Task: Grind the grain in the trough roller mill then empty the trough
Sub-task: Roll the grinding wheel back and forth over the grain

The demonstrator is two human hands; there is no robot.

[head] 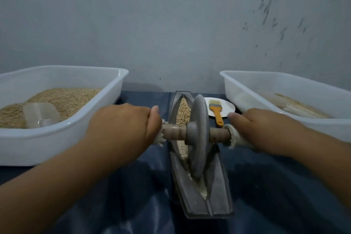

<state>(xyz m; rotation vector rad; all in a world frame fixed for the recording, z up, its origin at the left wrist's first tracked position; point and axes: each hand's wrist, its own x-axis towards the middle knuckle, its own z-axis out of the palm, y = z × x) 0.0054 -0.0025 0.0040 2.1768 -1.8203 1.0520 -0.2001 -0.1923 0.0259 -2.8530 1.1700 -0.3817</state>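
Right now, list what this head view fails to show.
- Fingers of the left hand and right hand: curled under, hidden by the hands' backs.
- Floor of the grey boat-shaped trough: covered by the grey stone wheel.
- Right white plastic tub: cut off by the frame edge.

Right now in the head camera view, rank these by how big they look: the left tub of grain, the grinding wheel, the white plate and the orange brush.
1. Left tub of grain, clearly largest.
2. Grinding wheel.
3. White plate, partly hidden behind the wheel, and it sits farther from the camera, so this place is unsure.
4. Orange brush, smallest.
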